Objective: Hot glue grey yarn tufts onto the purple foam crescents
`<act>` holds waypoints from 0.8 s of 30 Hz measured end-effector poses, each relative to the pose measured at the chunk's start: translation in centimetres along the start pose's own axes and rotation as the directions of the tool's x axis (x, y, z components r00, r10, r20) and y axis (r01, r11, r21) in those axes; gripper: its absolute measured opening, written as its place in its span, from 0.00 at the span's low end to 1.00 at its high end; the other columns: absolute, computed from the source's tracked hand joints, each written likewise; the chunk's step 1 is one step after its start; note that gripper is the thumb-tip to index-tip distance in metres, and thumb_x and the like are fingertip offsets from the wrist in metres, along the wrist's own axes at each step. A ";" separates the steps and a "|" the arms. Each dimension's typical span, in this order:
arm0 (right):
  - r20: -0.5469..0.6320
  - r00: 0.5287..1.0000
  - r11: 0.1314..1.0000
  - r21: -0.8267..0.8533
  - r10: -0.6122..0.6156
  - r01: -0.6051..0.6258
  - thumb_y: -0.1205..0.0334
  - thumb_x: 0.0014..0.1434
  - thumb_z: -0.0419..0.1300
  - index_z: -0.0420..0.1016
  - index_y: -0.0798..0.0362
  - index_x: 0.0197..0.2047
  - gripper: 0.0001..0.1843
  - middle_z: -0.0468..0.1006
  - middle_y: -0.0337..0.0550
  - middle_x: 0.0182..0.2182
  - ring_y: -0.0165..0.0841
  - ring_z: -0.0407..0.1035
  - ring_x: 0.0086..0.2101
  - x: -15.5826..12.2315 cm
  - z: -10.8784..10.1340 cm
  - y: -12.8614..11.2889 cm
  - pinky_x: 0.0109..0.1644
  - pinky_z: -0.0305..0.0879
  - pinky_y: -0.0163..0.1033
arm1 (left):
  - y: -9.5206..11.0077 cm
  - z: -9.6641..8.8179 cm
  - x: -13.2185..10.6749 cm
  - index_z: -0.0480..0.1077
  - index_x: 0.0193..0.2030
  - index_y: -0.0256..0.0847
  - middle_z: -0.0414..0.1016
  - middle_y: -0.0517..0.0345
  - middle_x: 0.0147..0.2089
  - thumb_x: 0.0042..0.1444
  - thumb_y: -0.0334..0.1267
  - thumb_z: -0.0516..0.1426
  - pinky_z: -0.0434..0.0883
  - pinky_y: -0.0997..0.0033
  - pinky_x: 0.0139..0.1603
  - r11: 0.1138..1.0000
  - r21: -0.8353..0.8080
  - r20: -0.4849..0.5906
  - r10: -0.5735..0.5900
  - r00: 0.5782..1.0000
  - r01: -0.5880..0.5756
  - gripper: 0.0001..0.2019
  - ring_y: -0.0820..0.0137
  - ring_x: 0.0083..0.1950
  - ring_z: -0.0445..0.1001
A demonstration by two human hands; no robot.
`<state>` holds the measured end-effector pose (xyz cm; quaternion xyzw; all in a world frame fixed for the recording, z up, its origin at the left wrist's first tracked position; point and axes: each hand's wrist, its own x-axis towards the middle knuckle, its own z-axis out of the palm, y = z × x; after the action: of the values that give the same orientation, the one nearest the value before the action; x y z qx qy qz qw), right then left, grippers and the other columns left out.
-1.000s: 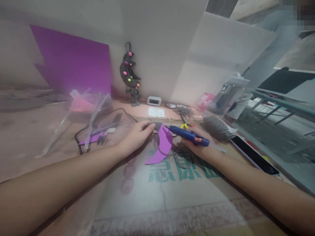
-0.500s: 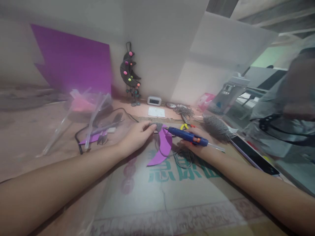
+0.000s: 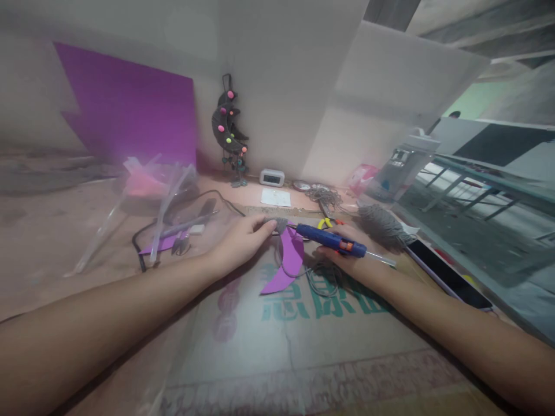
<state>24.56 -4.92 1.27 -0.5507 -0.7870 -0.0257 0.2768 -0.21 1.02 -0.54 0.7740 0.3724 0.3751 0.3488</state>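
A purple crescent-shaped foam piece (image 3: 288,260) lies on flattened cardboard (image 3: 286,341), its upper tip wrapped in grey yarn (image 3: 280,223). My left hand (image 3: 240,240) pinches that wrapped tip with closed fingers. My right hand (image 3: 347,254) grips a blue glue gun (image 3: 329,240), whose nozzle points left at the wrapped tip. Loose grey yarn (image 3: 323,277) trails under my right hand.
A finished dark crescent ornament (image 3: 228,130) with coloured beads hangs at the back wall beside a purple sheet (image 3: 130,107). Clear glue sticks (image 3: 167,202), a black cable (image 3: 143,237), a small clock (image 3: 272,177), a yarn bundle (image 3: 381,226), a phone (image 3: 446,274) and a clear jug (image 3: 403,167) surround the cardboard.
The glue gun and my right hand have shifted slightly left toward the crescent's tip. A person passed at the right and is out of view now.
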 end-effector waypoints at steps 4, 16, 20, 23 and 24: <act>-0.009 1.000 1.000 -0.003 -0.010 0.010 0.52 0.53 0.61 0.72 0.51 0.33 0.11 0.75 0.42 0.29 0.36 0.68 0.31 0.1 0.0 0.2 0.36 0.64 0.41 | 0.0 0.0 0.0 0.62 0.27 0.39 0.65 0.63 0.25 0.62 0.45 0.48 0.59 0.74 0.31 1.000 0.010 0.002 -0.004 1.000 0.004 0.16 0.72 0.29 0.65; -0.029 0.999 0.999 -0.039 -0.033 0.032 0.53 0.53 0.62 0.72 0.50 0.33 0.10 0.74 0.40 0.28 0.35 0.69 0.31 -0.1 0.4 1.0 0.35 0.63 0.39 | 0.0 0.1 0.0 0.62 0.27 0.40 0.65 0.62 0.25 0.61 0.44 0.48 0.59 0.74 0.31 1.000 0.013 0.005 -0.009 1.000 0.009 0.15 0.72 0.29 0.64; -0.040 0.999 0.999 -0.037 -0.032 0.030 0.53 0.53 0.62 0.72 0.50 0.33 0.10 0.74 0.41 0.29 0.36 0.69 0.31 -0.1 0.4 1.1 0.36 0.63 0.40 | 0.0 0.1 0.0 0.63 0.27 0.39 0.65 0.62 0.26 0.61 0.44 0.48 0.60 0.74 0.30 1.000 0.002 0.013 -0.018 1.000 0.018 0.15 0.71 0.30 0.64; -0.040 0.999 0.999 -0.043 -0.032 0.030 0.52 0.54 0.61 0.72 0.49 0.34 0.10 0.74 0.42 0.29 0.37 0.69 0.32 0.0 0.4 1.1 0.37 0.64 0.42 | 0.1 0.1 0.0 0.63 0.27 0.39 0.65 0.62 0.25 0.61 0.45 0.48 0.60 0.74 0.31 1.000 -0.009 0.015 -0.014 1.000 0.015 0.15 0.71 0.30 0.64; -0.032 0.999 0.999 -0.045 -0.029 0.028 0.52 0.54 0.61 0.72 0.49 0.33 0.10 0.74 0.42 0.29 0.37 0.68 0.32 0.0 0.4 1.1 0.37 0.64 0.42 | 0.1 0.0 0.0 0.63 0.27 0.39 0.65 0.62 0.25 0.60 0.45 0.48 0.60 0.74 0.31 1.000 -0.015 0.014 -0.014 1.000 0.015 0.15 0.71 0.29 0.64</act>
<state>25.37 -4.35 0.61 -0.5449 -0.7895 -0.0563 0.2767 -0.13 0.95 -0.45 0.7712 0.3728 0.3700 0.3597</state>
